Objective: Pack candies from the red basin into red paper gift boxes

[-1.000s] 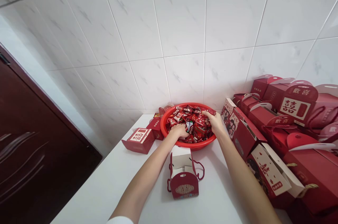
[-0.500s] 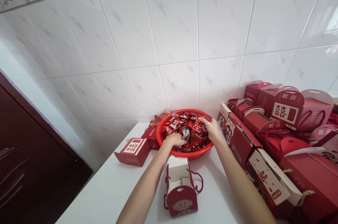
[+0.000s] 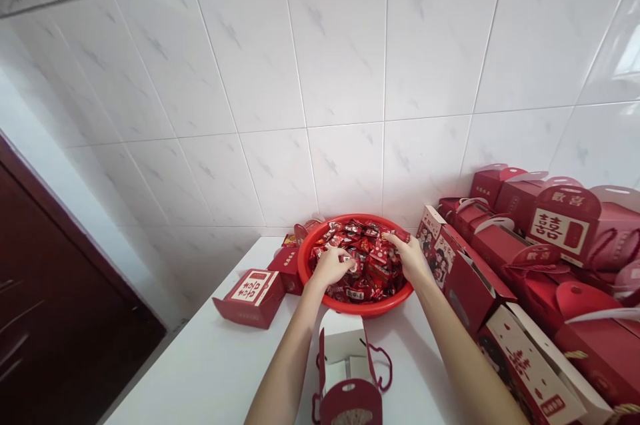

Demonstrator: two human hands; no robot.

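Observation:
A red plastic basin [image 3: 370, 308] holds a heap of small wrapped candies [image 3: 377, 271], mostly in red wrappers. My left hand [image 3: 330, 267] is over the left part of the heap, thumb and fingers pinched on a red-and-white wrapped candy. At the basin's right rim my right hand [image 3: 411, 257] is closed on a red wrapped candy [image 3: 401, 235], partly hidden by the fingers. Between my forearms stands an open dark-red gift box [image 3: 350, 405] with cord handles. Its pale inside shows, and the frame's lower edge cuts it off.
Left of the basin lies a red box [image 3: 255, 295] with a white label, beside another red box [image 3: 287, 265]. Several red gift boxes [image 3: 560, 225] are piled on the right, close to my right forearm. A tiled wall [image 3: 345, 165] rises behind the white table [image 3: 200, 358].
My left hand has lifted slightly from among the candies, its fingertips now showing in a pinch. My right hand stays at the right rim with its candy. The view has shifted slightly.

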